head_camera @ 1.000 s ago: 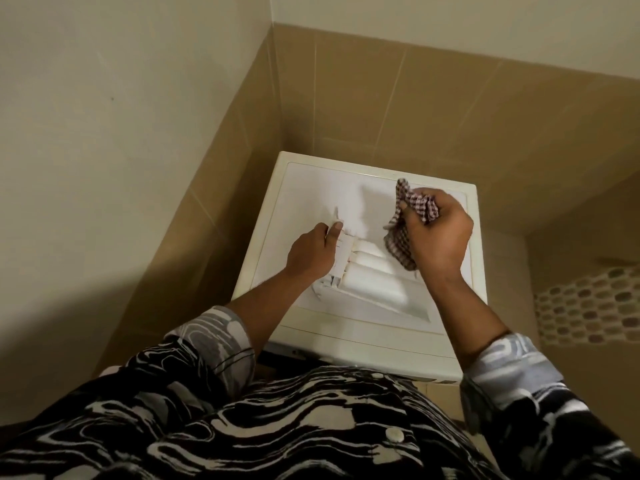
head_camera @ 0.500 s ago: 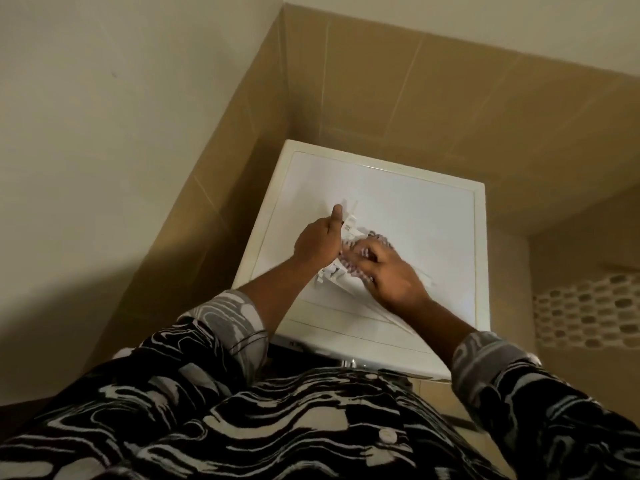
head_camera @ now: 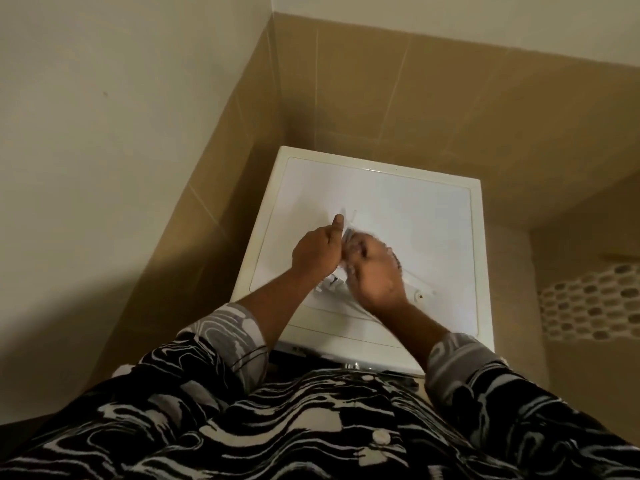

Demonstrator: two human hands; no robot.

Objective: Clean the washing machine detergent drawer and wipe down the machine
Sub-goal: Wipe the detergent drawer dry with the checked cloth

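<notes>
**Both hands on the drawer, atop the machine**

The detergent drawer [head_camera: 421, 292] lies flat on the white top of the washing machine [head_camera: 415, 202], towards its front half, and sits directly under both hands. The left hand [head_camera: 317, 252] is at the drawer's left end and the right hand [head_camera: 377, 273] covers its middle, so only the ends show. A bit with dark gaps shows below the left hand, and a pale plastic corner with a small round dot pokes out to the right of the right wrist.

The drawer is white plastic, close in tone to the lid beneath it. Its compartments are hidden by the hands and by blur.

The left hand's fingers are curled round the drawer's left edge, with the thumb straight and pointing away from the person. The right hand is smeared by motion. Its fingers look bent down onto the checked cloth [head_camera: 397, 260], which peeks out at the hand's right edge and presses against the drawer. The two hands are touching or very nearly so.

The machine stands in a corner of tiled wall [head_camera: 381, 98], with a band of mosaic tile [head_camera: 588, 303] to the right. A black-and-white patterned shirt [head_camera: 311, 431] fills the bottom of the view.
</notes>
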